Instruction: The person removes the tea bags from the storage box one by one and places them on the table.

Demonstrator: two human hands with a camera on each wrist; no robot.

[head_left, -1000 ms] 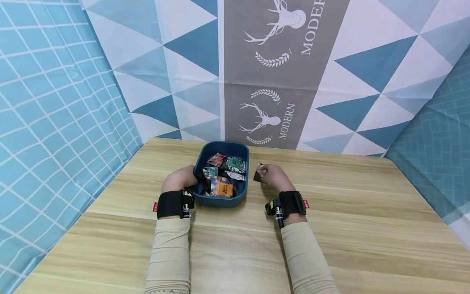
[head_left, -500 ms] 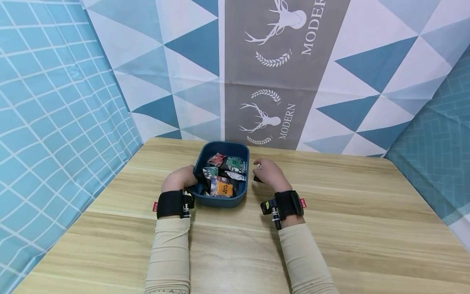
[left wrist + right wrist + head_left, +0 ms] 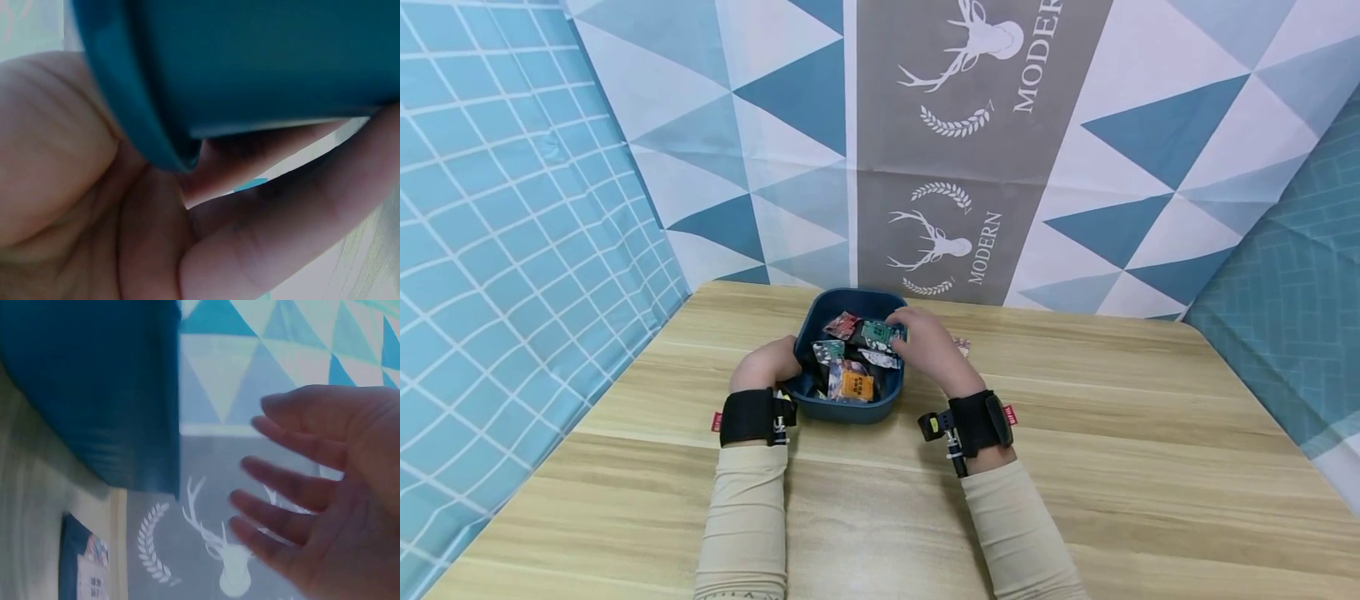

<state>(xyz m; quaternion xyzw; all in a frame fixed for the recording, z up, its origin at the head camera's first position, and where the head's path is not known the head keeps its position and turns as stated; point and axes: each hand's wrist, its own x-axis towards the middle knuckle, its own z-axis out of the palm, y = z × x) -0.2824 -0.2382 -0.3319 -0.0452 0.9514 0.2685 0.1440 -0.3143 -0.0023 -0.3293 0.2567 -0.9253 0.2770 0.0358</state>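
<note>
A dark blue plastic bin stands on the table, with several small printed packets inside, among them an orange-labelled packet, a green packet and a red packet. My left hand grips the bin's left rim; the left wrist view shows the rim between thumb and curled fingers. Over the right rim hovers my right hand, its fingers spread and holding nothing in the right wrist view. One small packet lies on the table beyond that hand, mostly hidden by it in the head view.
The wooden table extends wide to the right and toward me. Behind it hangs a patterned cloth with deer heads and triangles. A blue checked cloth borders the left side.
My right hand has let go of a small packet, which now lies on the table right of the bin. The hand has moved left to the bin. The left hand stays put.
</note>
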